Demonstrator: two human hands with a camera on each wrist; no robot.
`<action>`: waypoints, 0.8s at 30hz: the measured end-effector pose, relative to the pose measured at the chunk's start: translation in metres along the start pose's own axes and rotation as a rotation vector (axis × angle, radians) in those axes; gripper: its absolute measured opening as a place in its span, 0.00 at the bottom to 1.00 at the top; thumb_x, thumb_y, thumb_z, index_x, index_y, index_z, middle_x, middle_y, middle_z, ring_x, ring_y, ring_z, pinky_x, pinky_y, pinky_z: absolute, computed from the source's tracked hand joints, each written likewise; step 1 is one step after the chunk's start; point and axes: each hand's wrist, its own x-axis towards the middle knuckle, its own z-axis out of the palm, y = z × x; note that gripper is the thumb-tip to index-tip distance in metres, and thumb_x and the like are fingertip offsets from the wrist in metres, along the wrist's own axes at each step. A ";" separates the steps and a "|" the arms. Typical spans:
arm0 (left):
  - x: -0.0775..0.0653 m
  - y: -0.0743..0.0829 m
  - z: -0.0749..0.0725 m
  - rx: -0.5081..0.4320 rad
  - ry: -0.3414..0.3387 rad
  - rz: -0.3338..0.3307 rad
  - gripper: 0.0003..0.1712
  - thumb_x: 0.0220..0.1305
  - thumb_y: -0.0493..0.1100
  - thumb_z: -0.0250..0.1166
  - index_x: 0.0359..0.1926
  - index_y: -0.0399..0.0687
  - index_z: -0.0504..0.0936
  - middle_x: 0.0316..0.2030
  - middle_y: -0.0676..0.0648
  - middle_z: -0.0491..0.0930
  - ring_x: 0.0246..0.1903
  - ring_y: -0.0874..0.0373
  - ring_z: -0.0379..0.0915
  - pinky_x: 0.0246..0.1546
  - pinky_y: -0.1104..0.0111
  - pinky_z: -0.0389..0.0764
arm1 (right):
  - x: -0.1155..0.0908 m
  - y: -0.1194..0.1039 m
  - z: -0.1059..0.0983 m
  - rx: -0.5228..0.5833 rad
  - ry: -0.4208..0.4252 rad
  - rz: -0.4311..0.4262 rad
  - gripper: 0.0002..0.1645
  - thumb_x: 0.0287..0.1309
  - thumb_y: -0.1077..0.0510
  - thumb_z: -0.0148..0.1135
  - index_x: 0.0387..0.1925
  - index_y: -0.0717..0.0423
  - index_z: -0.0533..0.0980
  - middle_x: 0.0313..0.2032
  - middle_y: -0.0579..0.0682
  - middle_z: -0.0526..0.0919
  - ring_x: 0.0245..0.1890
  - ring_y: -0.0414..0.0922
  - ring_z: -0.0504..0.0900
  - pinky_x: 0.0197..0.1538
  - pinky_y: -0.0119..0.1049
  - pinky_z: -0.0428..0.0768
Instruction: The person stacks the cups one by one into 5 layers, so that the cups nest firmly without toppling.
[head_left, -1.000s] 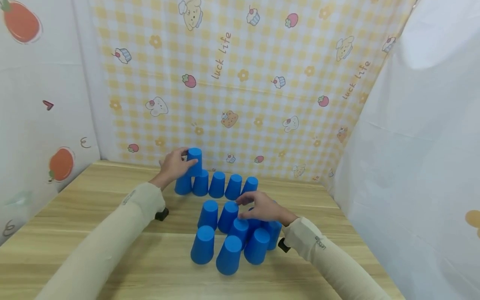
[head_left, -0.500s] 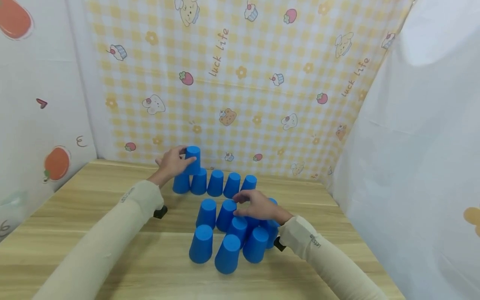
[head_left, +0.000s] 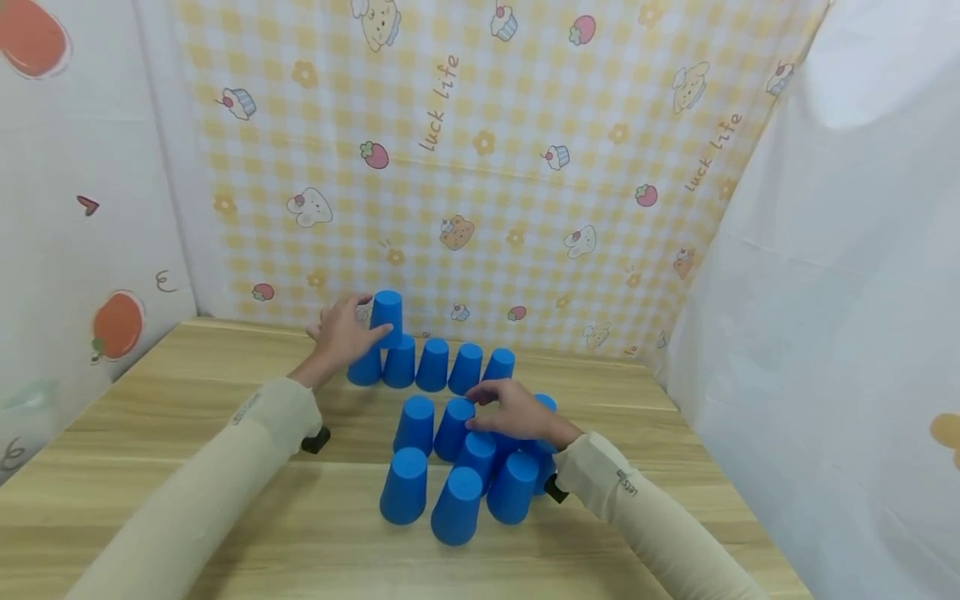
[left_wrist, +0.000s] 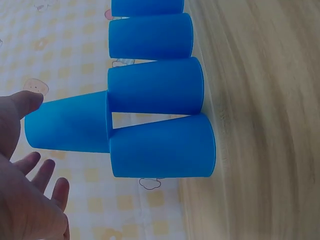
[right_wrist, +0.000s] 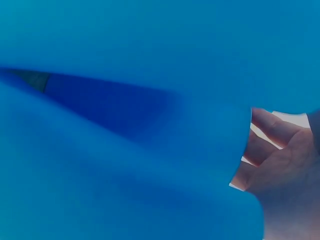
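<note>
The left hand (head_left: 341, 337) spreads loosely beside an inverted, tapered blue plastic cup (head_left: 386, 315), which rests across two matching cups (left_wrist: 162, 147) in the back row; only the left-wrist view shows three fingertips (left_wrist: 61, 188) standing clear of it. The right hand (head_left: 513, 410) curves over the nearer cups (head_left: 456, 507), but blurred blue fills its wrist view, so I can't tell whether it grips one.

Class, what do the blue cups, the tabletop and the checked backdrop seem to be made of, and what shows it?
Blue cups: probably plastic, smooth and near-matte; even colour, clean edges.
Tabletop: wood or wood-look laminate, softly sheened; streaky grain shows.
Checked backdrop: likely printed cloth, matte, with faint fold lines; thin plastic sheeting is possible.
</note>
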 end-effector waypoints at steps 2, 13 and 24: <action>-0.003 0.000 0.001 0.005 0.024 0.009 0.38 0.65 0.54 0.67 0.69 0.41 0.66 0.67 0.33 0.65 0.61 0.29 0.56 0.51 0.36 0.51 | 0.000 0.001 0.000 0.000 0.005 0.006 0.25 0.63 0.51 0.66 0.59 0.57 0.76 0.54 0.53 0.81 0.57 0.53 0.78 0.57 0.52 0.79; -0.032 0.006 0.003 -0.056 0.025 0.062 0.38 0.64 0.52 0.68 0.68 0.38 0.66 0.65 0.31 0.63 0.65 0.29 0.53 0.54 0.28 0.47 | 0.000 0.000 0.001 0.005 0.020 0.008 0.27 0.63 0.50 0.67 0.58 0.59 0.77 0.53 0.53 0.81 0.55 0.52 0.78 0.56 0.52 0.79; -0.051 0.003 0.008 -0.040 -0.001 0.126 0.38 0.63 0.54 0.69 0.66 0.39 0.68 0.65 0.33 0.64 0.63 0.32 0.56 0.51 0.36 0.53 | 0.001 -0.002 0.004 -0.005 0.024 0.016 0.28 0.62 0.50 0.67 0.59 0.60 0.76 0.53 0.54 0.81 0.55 0.51 0.78 0.56 0.51 0.79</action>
